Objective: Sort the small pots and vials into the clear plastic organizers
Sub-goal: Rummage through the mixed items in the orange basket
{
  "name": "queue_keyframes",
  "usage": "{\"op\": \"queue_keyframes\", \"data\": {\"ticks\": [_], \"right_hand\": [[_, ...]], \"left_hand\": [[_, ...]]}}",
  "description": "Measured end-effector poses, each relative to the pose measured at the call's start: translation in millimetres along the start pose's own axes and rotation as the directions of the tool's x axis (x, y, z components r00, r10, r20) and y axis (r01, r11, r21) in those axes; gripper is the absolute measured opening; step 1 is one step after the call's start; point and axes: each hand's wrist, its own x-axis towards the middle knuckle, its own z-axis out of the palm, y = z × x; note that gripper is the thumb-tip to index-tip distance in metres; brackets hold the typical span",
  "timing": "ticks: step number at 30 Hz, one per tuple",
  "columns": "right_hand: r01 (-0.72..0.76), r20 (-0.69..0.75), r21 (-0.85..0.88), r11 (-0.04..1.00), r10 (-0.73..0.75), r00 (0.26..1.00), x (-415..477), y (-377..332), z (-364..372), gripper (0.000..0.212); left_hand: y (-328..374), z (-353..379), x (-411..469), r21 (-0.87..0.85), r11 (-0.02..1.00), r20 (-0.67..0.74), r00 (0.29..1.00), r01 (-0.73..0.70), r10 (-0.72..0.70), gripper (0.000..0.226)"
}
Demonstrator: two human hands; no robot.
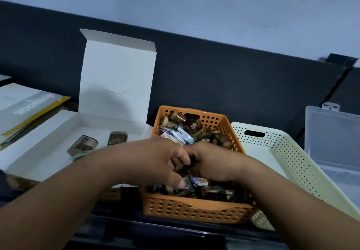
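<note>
Evidently this is the picking step: both hands are down in the orange perforated plastic basket (194, 209), which is heaped with small brown pots and vials (176, 120). The left hand (155, 162) has its fingers curled, and its thumb and fingertips pinch a small dark item (188, 167) in the middle of the pile. The right hand (213, 165) meets it from the other side, fingers bent under the palm. Whether it grips the same item or only steadies the pile, I cannot tell.

The clear plastic organizer with a hinged lid (331, 132) stands open at the far right, well apart, beyond the cream perforated plastic basket (292, 164). The next move likely calls for lifting the item free of the tangle, then carrying it right across the cream basket.

Small printed cartons (180, 134) lie among the pots, their labels too small to read. At the left, a grey and yellow leaflet (27, 106) bears white lettering, turned round and not legible. Beside it, an open white cardboard box (116, 70) holds two clear brown-tinted cases (82, 145).
</note>
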Motion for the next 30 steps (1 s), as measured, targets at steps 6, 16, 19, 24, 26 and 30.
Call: {"op": "queue_keyframes", "data": {"ticks": [6, 16, 19, 24, 26, 30], "right_hand": [[-0.088, -0.220, 0.039, 0.995, 0.095, 0.971, -13, 11, -15, 0.027], [-0.098, -0.342, 0.254, 0.962, 0.184, 0.921, -35, 10, -29, 0.026], [-0.044, -0.351, 0.243, 0.969, 0.130, 0.927, -25, -6, -32, 0.028], [0.107, -0.344, 0.211, 0.972, -0.029, 0.938, 14, -48, -29, 0.026], [0.135, -0.325, 0.141, 0.981, -0.083, 0.942, 35, -62, -23, 0.029], [0.153, -0.269, 0.048, 0.987, -0.134, 0.954, 69, -81, -4, 0.037]], "left_hand": [[5, 5, 5, 0.069, 0.997, 0.054, 0.998, -0.033, 0.029, 0.044], [4, -2, -5, -0.088, 0.996, -0.077, 0.997, -0.019, 0.013, 0.033], [-11, -25, -21, -0.171, 0.984, -0.300, 0.954, -0.039, -0.014, 0.031], [-49, -49, -47, -0.099, 0.984, -0.546, 0.818, 0.149, -0.179, 0.032], [-61, -50, -53, -0.079, 0.967, -0.584, 0.775, 0.242, -0.241, 0.034], [-82, -47, -60, 0.022, 0.924, -0.614, 0.734, 0.382, -0.289, 0.035]]}}
